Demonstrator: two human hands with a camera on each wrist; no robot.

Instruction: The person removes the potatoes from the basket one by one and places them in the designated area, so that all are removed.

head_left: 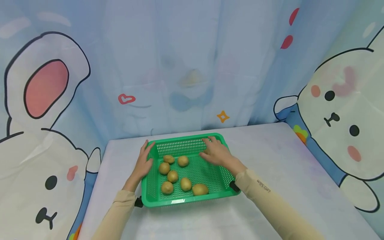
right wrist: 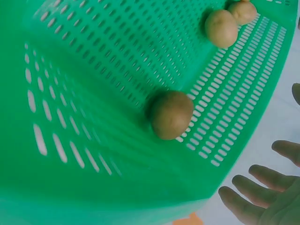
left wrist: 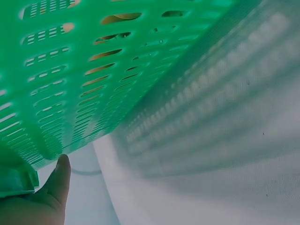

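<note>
A green plastic basket [head_left: 192,201] with slotted walls stands on the table, holding several potatoes [head_left: 185,184], mostly in its left half. My left hand [head_left: 143,163] is at the basket's left rim near the far corner, fingers fairly straight. In the left wrist view a finger [left wrist: 58,180] extends along the outside of the wall. Over the far right part of the basket is my right hand [head_left: 216,152], fingers spread. The right wrist view shows its outstretched fingers [right wrist: 243,204] beyond the rim, apart from a potato [right wrist: 172,115] lying in a corner of the basket.
White cloth covers the table [head_left: 270,160]. Behind it hangs a light blue curtain [head_left: 186,60] printed with cartoon animals. Black straps [head_left: 139,202] show at my wrists, close to the basket's near corners.
</note>
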